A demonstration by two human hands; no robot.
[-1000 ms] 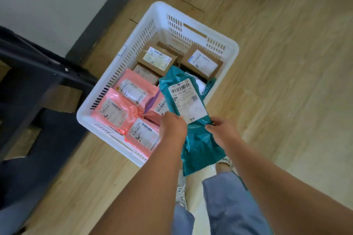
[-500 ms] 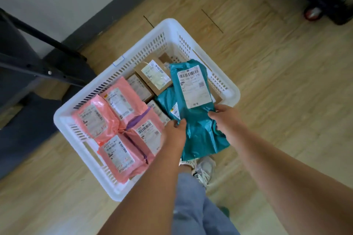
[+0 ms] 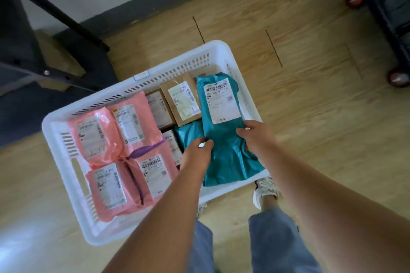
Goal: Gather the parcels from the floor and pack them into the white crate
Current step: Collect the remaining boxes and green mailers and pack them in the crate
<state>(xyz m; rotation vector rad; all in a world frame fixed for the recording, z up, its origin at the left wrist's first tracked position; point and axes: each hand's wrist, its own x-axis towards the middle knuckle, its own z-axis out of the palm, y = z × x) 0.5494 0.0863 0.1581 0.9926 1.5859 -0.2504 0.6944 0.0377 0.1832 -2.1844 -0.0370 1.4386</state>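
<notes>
Wooden floor (image 3: 310, 99) lay under the white crate (image 3: 51, 122); my left hand (image 3: 197, 150) and right hand (image 3: 255, 137) gripped the teal parcel (image 3: 224, 159) by the crate's right edge (its overhanging tail could slide out).

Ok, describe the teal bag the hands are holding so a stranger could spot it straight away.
Find the white crate on the wooden floor, pink parcels on its left, brown boxes at the back. At its right end the left hand and right hand grip a long teal bag. Unlike the other teal bag partly beneath it, it shows a barcode label.
</notes>
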